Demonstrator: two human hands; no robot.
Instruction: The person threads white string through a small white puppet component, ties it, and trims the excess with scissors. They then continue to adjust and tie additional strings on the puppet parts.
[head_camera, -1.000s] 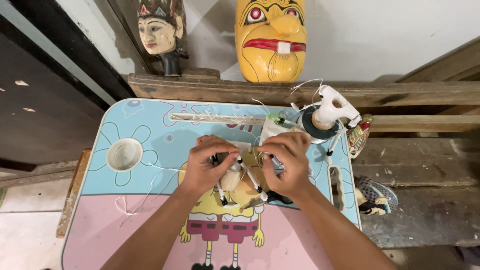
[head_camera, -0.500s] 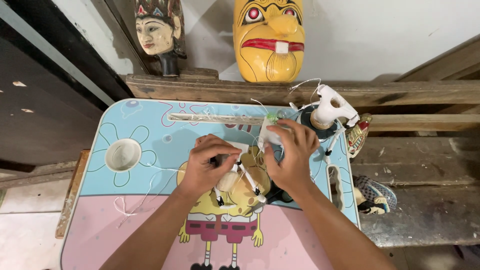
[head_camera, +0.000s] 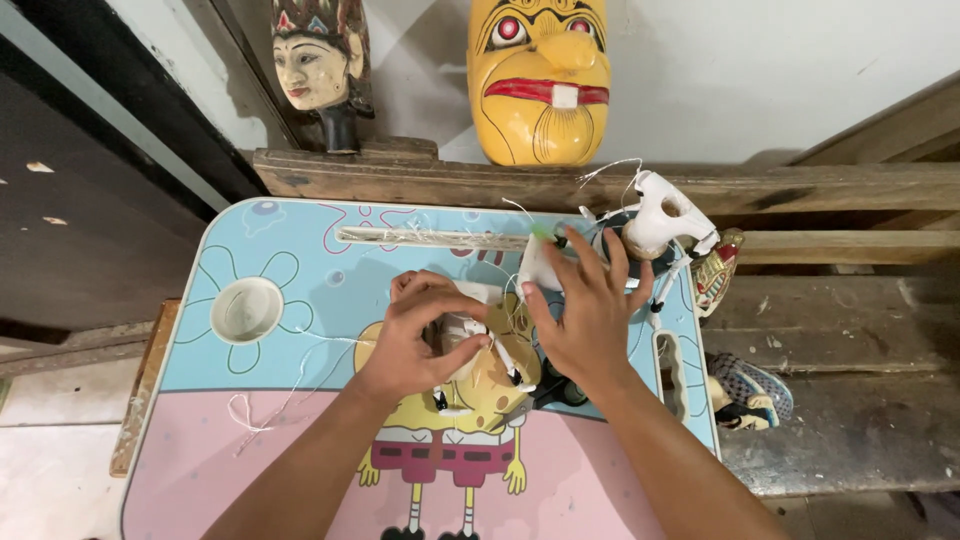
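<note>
Two hands at work: my left hand (head_camera: 420, 340) keeps gripping the small white figure (head_camera: 462, 335); my right hand (head_camera: 590, 310) has opened, reaching toward the white piece (head_camera: 537, 268) on the surface (head_camera: 300, 240).

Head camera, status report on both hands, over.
Left hand gripping a small white carved piece. Right hand fingers spread, on a white piece. Loose white string trailing across the cartoon table.

Your left hand (head_camera: 415, 340) curled around a small white figure (head_camera: 462, 335) on the cartoon-printed table (head_camera: 300, 260), your right hand (head_camera: 585, 310) spread flat just beside it, yellow mask (head_camera: 540, 75) on the wooden ledge (head_camera: 450, 180) behind.
</note>
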